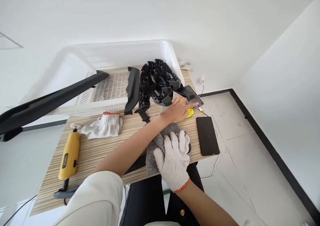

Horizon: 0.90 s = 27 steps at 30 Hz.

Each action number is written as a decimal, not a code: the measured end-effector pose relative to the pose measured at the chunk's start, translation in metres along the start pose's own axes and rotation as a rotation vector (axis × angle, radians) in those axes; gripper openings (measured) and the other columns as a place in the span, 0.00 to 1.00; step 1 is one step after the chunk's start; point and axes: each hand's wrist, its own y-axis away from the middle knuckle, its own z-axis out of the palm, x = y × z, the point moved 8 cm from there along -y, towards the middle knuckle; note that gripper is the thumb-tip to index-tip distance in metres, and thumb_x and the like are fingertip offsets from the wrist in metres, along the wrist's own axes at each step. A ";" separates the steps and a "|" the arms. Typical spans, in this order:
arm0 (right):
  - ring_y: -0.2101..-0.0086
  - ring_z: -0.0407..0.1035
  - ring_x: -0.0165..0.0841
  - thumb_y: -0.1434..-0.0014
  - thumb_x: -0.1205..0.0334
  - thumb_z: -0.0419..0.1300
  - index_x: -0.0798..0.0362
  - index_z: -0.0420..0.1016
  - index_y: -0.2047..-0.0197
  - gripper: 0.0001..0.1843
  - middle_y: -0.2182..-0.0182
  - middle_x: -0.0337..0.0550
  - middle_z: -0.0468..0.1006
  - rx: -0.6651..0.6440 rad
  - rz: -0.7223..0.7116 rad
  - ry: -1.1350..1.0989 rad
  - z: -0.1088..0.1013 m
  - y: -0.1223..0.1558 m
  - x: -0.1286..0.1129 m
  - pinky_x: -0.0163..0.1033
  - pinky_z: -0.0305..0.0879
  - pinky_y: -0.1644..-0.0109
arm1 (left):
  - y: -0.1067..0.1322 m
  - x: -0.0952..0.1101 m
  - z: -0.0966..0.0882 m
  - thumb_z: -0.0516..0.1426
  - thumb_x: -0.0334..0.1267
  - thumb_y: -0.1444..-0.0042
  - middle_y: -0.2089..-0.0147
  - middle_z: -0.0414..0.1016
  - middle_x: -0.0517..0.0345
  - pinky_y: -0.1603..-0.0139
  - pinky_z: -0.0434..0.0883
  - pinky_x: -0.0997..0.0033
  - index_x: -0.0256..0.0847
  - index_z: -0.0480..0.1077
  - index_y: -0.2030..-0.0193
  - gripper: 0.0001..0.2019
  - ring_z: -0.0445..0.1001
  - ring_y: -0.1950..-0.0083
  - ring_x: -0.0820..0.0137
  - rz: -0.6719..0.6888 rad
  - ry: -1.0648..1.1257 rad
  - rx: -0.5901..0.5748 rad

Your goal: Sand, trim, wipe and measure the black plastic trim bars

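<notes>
My bare left hand (176, 111) reaches across the table, its index finger stretched onto the lit screen of a phone (194, 99). A small yellow object (190, 113) shows partly beneath that hand. In a white knit glove with an orange cuff, my right hand (174, 161) lies with fingers spread on a grey cloth (151, 156) at the table's front edge. Something dark peeks out beside the cloth under the glove; its kind is hidden. Beyond my left forearm, several black plastic trim parts (162, 81) are piled on the rim of a white basket.
The white plastic basket (110, 104) stands at the back, with a long black trim piece (55, 96) across it. A yellow heat-gun-like tool (70, 156) and a white glove (106, 126) lie left on the wood-grain table (50, 189). A dark-screened phone (207, 136) lies right, near a white cable.
</notes>
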 end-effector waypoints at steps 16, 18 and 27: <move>0.28 0.39 0.54 0.34 0.43 0.53 0.50 0.70 0.36 0.29 0.32 0.43 0.65 -0.050 0.021 0.046 0.004 0.003 0.004 0.64 0.40 0.27 | -0.005 -0.020 0.007 0.46 0.38 0.36 0.40 0.70 0.34 0.36 0.62 0.48 0.31 0.70 0.41 0.22 0.65 0.35 0.47 -0.194 -0.015 0.122; 0.28 0.38 0.55 0.34 0.43 0.53 0.49 0.70 0.36 0.30 0.32 0.44 0.64 -0.066 0.022 0.046 0.005 0.003 0.004 0.65 0.41 0.27 | -0.007 -0.021 0.008 0.46 0.38 0.36 0.38 0.68 0.33 0.34 0.60 0.48 0.29 0.68 0.40 0.23 0.64 0.34 0.47 -0.205 -0.008 0.131; 0.30 0.43 0.56 0.35 0.45 0.55 0.51 0.72 0.38 0.27 0.35 0.48 0.68 -0.027 0.027 -0.008 -0.001 -0.003 0.002 0.65 0.42 0.28 | -0.005 -0.013 0.000 0.46 0.37 0.35 0.38 0.69 0.32 0.35 0.62 0.50 0.30 0.62 0.34 0.25 0.63 0.32 0.47 -0.168 -0.001 0.084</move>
